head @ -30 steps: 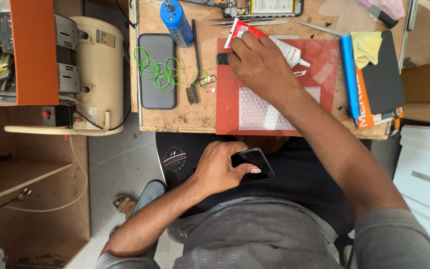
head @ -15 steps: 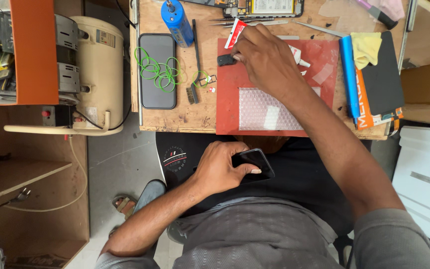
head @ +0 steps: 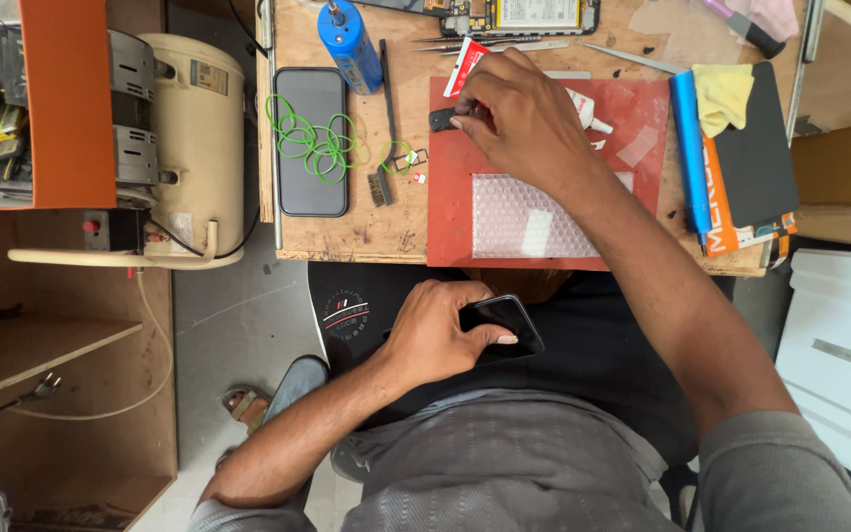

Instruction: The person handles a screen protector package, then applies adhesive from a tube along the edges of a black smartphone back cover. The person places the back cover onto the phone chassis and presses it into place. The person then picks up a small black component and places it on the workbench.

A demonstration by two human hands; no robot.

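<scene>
My left hand (head: pixel 435 335) rests on my lap, gripping a black phone (head: pixel 504 327) by its edge. My right hand (head: pixel 519 123) reaches over the red work mat (head: pixel 450 212) on the wooden bench, fingers pinched on a small black part (head: pixel 440 119) at the mat's upper left corner. A red and white packet (head: pixel 465 67) lies just above the fingers, and a white glue tube (head: pixel 583 106) pokes out from behind the hand. A bubble-wrap pouch (head: pixel 529 217) lies on the mat below the wrist.
Left of the mat lie a dark phone face down (head: pixel 311 140), several green rubber bands (head: pixel 312 143), a small brush (head: pixel 382 148) and a blue cylinder (head: pixel 349 44). An opened phone (head: pixel 529 15) and tweezers (head: pixel 504 44) lie at the back. Boxes and a yellow cloth (head: pixel 721 94) are stacked at right; a cream machine (head: pixel 194 148) stands left.
My right hand slid left across the red mat, off the red and white packet, and now pinches the small black part. The left hand and phone stayed still.
</scene>
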